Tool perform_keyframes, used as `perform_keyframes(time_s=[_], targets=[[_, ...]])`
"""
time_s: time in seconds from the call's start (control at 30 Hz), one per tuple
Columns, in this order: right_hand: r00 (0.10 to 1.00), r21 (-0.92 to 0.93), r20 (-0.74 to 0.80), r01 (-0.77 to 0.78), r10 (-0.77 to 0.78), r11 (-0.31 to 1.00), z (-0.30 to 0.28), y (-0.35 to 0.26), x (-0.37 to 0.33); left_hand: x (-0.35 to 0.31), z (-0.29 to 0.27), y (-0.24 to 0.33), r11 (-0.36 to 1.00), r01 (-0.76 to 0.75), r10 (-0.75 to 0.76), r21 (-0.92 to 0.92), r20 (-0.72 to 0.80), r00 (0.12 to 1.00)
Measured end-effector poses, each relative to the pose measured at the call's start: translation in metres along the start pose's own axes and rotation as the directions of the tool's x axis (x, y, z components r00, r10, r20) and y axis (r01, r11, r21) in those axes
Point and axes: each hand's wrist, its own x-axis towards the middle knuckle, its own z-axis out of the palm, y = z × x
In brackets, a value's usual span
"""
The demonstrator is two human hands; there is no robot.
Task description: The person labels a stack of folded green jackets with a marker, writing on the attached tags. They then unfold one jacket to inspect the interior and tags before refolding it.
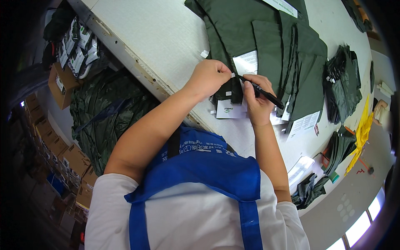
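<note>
Dark green folded garments (266, 50) lie in overlapping layers on the white table in front of me. My left hand (210, 77) pinches a small white label (233, 75) at the edge of one garment. In my right hand (259, 98) is a black marker pen (266, 95), its tip pointing left toward that label. Whether the tip touches the label I cannot tell. A white printed card (246, 62) lies on the green fabric just beyond my hands, and another card (230, 110) shows beneath them.
The table (146, 33) has a worn edge along my left. Below it sit a heap of dark green material (110, 108) and a cardboard box (61, 85). To the right are another dark green pile (343, 83), folded green items (339, 150) and yellow fabric (361, 133).
</note>
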Motion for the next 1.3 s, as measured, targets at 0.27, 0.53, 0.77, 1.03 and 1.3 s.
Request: perform_keyframes(time_s=[0.27, 0.53, 0.77, 1.03, 1.3], targets=[[0.996, -0.105, 0.038, 0.082, -0.079, 0.991, 0.001, 0.001, 0.003, -0.002, 0.003, 0.0, 1.0, -0.01, 0.01, -0.026, -0.016, 1.0], [0.997, -0.007, -0.039, -0.066, 0.066, 0.998, -0.007, 0.0, 0.002, -0.001, 0.007, -0.004, 0.993, -0.078, 0.07, -0.093, -0.085, 0.994], [0.995, -0.258, 0.085, 0.074, -0.053, 0.963, -0.023, -0.003, 0.014, 0.006, 0.01, 0.029, 0.952, 0.031, -0.02, -0.306, 0.037, 0.999], [0.989, -0.419, -0.147, -0.071, 0.01, 0.905, -0.077, 0.015, 0.049, 0.022, 0.036, 0.03, 0.96, -0.271, 0.277, 0.065, -0.115, 0.954], [0.987, -0.528, -0.079, 0.076, -0.138, 0.846, -0.089, 0.021, 0.11, -0.004, 0.056, -0.001, 0.924, -0.318, 0.276, 0.215, 0.202, 0.94]])
